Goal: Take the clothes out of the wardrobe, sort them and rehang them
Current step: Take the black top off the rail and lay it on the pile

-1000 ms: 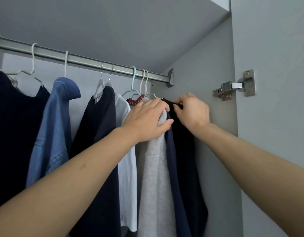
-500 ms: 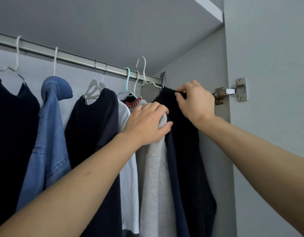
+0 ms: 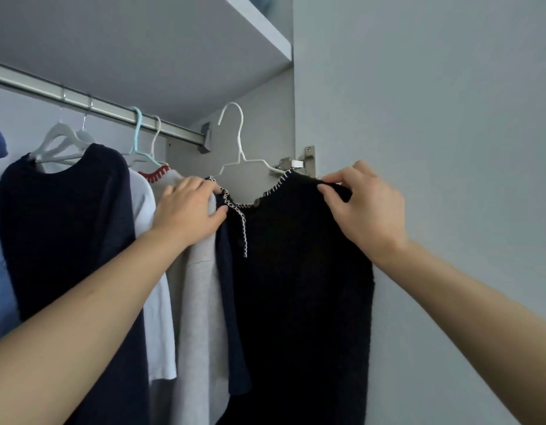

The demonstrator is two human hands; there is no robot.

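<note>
Both forearms reach in from the lower corners. Right hand (image 3: pixel 365 207) at centre right pinches the shoulder of the black knit top (image 3: pixel 299 286) between thumb and curled fingers. Left hand (image 3: pixel 189 210) at centre rests over the grey sweater (image 3: pixel 198 302), fingers bent around its shoulder edge, thumb touching the black top's white-stitched neckline. The black top hangs on a white wire hanger (image 3: pixel 238 142) whose hook is off the rail, in front of the wardrobe side wall, frame centre. Behind, left: white shirt (image 3: pixel 156 302), navy top (image 3: pixel 66 234), denim at the left edge, all on hangers on the metal rail (image 3: pixel 112 108). Door hinge (image 3: pixel 296 162) just above the black top. Shelf (image 3: pixel 259 35) at the top.
</note>
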